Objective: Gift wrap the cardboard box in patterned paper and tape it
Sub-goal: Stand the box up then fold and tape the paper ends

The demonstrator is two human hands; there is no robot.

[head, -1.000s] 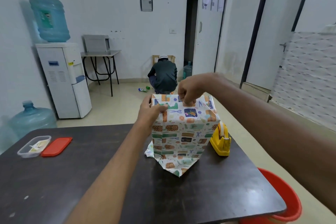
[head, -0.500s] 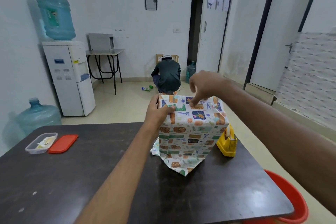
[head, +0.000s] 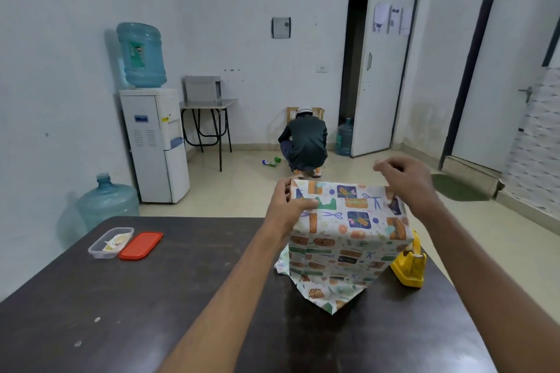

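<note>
The box, covered in white paper printed with gifts and scissors, stands upright on the dark table. A pointed paper flap lies on the table at its near bottom. My left hand grips the top left corner of the wrapped box, thumb on the front face. My right hand hovers at the top right edge, fingers curled loosely; whether it pinches anything is unclear. A yellow tape dispenser sits just right of the box.
A clear plastic container and its red lid lie at the table's left. Beyond the table a person squats on the floor. A water dispenser and a spare bottle stand at left.
My right hand has lifted off the middle of the box's top and moved right to the top right edge. My left hand keeps its hold. The view has tilted up.
</note>
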